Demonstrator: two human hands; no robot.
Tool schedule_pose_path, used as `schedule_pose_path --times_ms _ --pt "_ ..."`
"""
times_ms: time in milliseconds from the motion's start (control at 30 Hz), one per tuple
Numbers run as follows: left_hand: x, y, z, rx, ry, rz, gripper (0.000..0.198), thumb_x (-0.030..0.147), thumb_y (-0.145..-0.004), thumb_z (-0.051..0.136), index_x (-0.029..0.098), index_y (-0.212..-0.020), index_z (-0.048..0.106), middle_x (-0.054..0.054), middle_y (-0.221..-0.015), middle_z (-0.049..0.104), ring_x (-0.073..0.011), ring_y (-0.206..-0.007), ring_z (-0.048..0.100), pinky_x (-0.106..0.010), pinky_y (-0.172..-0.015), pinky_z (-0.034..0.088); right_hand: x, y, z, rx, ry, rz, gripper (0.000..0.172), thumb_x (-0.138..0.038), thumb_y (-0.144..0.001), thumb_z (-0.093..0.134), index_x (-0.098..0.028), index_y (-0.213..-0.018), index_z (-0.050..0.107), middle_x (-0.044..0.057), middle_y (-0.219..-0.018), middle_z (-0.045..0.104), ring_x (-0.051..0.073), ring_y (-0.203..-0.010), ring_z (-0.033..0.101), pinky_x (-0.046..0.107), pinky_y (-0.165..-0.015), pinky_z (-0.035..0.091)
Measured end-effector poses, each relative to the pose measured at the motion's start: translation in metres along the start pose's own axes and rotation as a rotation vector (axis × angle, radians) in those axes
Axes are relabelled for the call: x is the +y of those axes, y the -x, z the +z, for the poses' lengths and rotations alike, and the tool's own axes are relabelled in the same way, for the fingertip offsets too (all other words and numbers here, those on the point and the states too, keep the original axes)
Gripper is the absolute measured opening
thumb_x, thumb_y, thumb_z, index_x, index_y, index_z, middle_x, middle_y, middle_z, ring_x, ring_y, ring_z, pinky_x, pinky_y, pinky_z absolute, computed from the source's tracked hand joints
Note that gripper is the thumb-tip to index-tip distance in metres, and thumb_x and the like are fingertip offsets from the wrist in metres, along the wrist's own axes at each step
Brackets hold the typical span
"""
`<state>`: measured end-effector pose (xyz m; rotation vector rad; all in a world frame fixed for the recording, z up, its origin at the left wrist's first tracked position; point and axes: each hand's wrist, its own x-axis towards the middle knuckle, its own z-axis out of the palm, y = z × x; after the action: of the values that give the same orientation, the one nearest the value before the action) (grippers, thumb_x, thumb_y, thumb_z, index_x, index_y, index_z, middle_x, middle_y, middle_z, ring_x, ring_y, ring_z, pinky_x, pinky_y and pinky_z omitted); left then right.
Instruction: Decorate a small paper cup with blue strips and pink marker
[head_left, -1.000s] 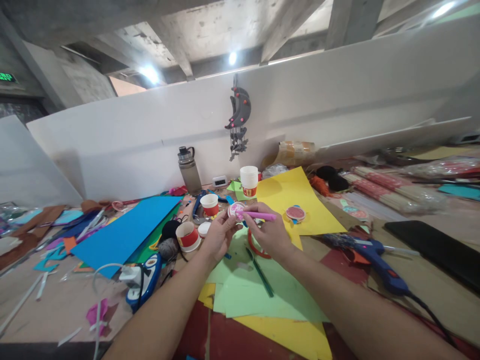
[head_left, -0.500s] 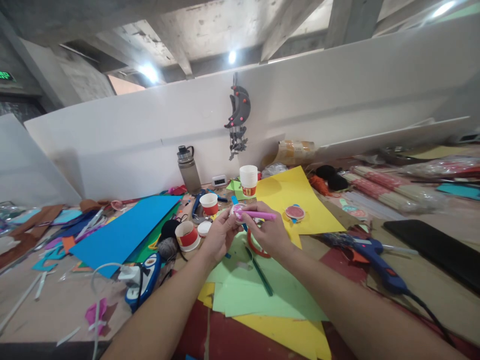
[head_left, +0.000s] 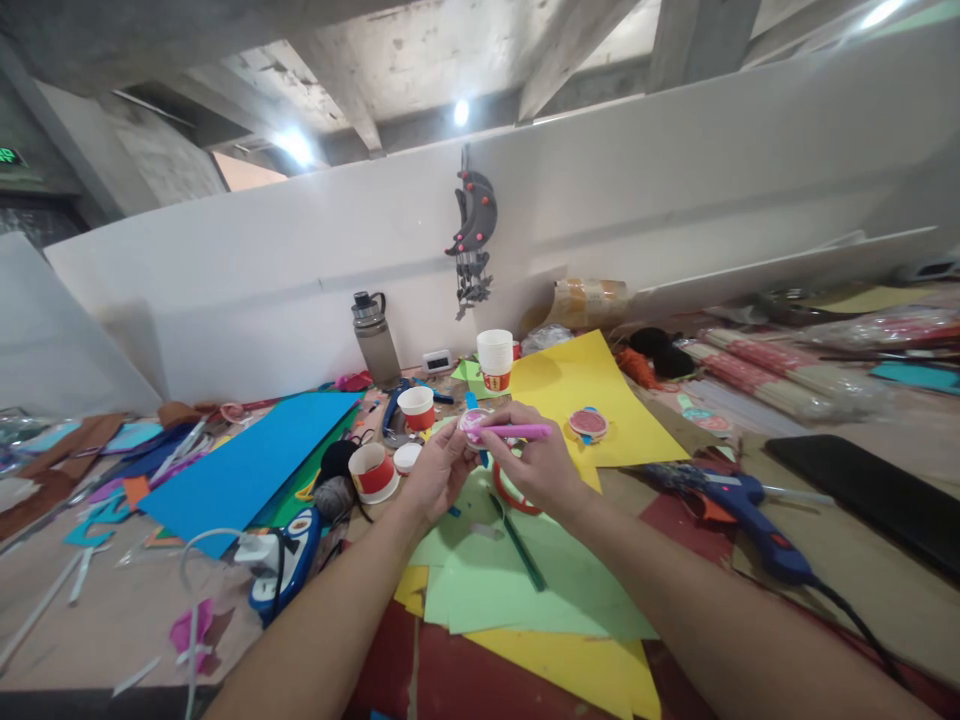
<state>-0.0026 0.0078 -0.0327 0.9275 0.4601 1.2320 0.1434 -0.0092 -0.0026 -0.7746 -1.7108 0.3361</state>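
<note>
Pinching a pink marker (head_left: 517, 432), the right hand (head_left: 534, 460) meets the round disc (head_left: 472, 420) pinched by the left hand (head_left: 439, 474) above green paper (head_left: 540, 612); its colouring seems partial, while the red disc (head_left: 588, 424), right, looks filled.

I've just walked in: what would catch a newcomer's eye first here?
Probably the bright blue sheet at left and yellow sheet right of centre. Above them, a dark moon-shaped ornament hangs before the white panel. Centrally, the right hand holds a pink pen-like tool at a small round piece in the left hand.
</note>
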Motion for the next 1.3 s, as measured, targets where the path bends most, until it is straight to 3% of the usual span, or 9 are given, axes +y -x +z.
schedule_pose_path --times_ms 133,367,1300 --pt "0.0002 0.0000 0.0000 0.008 0.009 0.003 0.033 0.035 -0.070 0.072 0.013 -0.093 0.065 -0.002 -0.079 0.062 -0.0083 -0.066 0.054 -0.021 -0.060 0.041 -0.0010 -0.0003 -0.0017 -0.004 0.017 -0.014 0.004 -0.025 -0.080 0.060 -0.021 -0.078 0.061 0.004 -0.081 0.067 0.020 -0.081 0.062 0.036 -0.075 0.048" --pt "-0.0011 0.0012 0.0014 -0.019 -0.020 0.003 0.036 0.037 -0.070 0.072 0.014 -0.098 0.065 -0.003 -0.082 0.063 -0.0087 -0.065 0.053 -0.021 -0.059 0.039 0.0005 0.0007 -0.0019 0.067 -0.034 0.025 0.009 -0.026 -0.082 0.060 -0.022 -0.089 0.063 0.004 -0.087 0.067 0.019 -0.084 0.063 0.035 -0.078 0.049" --pt "0.0032 0.0021 0.0049 -0.001 -0.003 0.004 0.033 0.034 -0.071 0.072 0.014 -0.096 0.065 -0.002 -0.080 0.062 -0.0085 -0.066 0.052 -0.021 -0.060 0.040 -0.0003 0.0013 -0.0009 0.056 -0.016 0.025 0.008 -0.027 -0.081 0.059 -0.022 -0.086 0.062 0.005 -0.086 0.067 0.020 -0.084 0.063 0.036 -0.075 0.050"
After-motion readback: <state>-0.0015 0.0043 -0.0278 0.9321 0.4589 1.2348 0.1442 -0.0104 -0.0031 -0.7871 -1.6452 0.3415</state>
